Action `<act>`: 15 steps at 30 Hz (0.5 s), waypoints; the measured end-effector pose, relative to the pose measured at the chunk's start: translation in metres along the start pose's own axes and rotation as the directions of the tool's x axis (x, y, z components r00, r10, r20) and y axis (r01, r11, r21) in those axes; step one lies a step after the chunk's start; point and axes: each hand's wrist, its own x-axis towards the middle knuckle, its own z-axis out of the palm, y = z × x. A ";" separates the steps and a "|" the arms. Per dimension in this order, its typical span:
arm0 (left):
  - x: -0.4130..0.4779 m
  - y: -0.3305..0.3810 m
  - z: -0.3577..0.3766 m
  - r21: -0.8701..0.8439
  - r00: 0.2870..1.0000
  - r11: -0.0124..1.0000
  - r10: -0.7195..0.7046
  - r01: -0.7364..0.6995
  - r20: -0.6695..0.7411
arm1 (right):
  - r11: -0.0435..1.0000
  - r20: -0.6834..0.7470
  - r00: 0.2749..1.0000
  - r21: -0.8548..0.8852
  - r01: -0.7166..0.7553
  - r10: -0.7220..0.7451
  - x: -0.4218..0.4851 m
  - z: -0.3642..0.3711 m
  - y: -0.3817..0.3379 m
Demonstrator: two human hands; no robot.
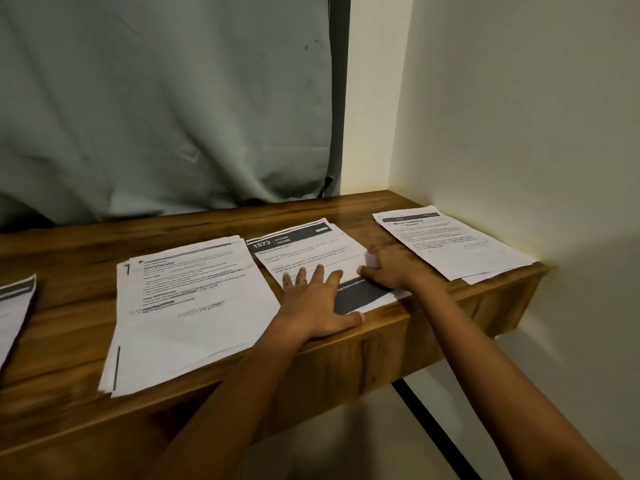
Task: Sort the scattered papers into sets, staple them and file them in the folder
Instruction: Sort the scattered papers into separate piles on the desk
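Wood-grain desk (346,209) tucked into a corner, with a pale grey-green curtain (156,98) hanging behind it and a plain white wall (519,116) on the right. Pretty dim in here.

I'm placing everything off the 1573 stack (304,251), which lies mid-desk with its near end at the front edge. The left hand (315,303) lies flat on its lower half, fingers straight and spread, with a ring (301,280) on one finger. The right hand (391,268) is at that stack's right edge, fingers curled in and pinching the paper there.

Just left of the 1573 stack is a bigger stack (194,306), its sheets unevenly fanned and the print too smeared to read. To the right, a bit apart, is a Mirror Cleaning stack (450,244) near the wall. Far left, a fourth pile (14,306) is cut off by the frame. Below and to the right, a black desk leg (433,431) shows, blurry. The hands cover part of the 1573 stack's dark bottom band, so its lettering is only half legible.
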 end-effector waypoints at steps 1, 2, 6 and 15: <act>-0.004 -0.004 0.000 -0.016 1.000 1.000 -0.014 0.014 0.019 | 1.000 -0.024 0.999 0.010 -0.026 0.026 -0.002 0.001 -0.002; -0.007 -0.006 0.001 -0.038 0.999 0.999 -0.018 0.019 0.032 | 0.998 -0.048 0.997 0.009 -0.057 0.057 -0.004 0.001 -0.005; -0.009 -0.008 0.005 -0.078 0.998 0.997 -0.002 0.006 0.055 | 0.977 -0.057 0.977 0.070 -0.201 0.205 -0.006 0.000 -0.012; -0.005 -0.009 0.012 -0.116 0.999 0.993 0.007 -0.001 0.053 | 0.741 0.286 0.861 0.439 -0.508 0.421 0.007 -0.033 -0.023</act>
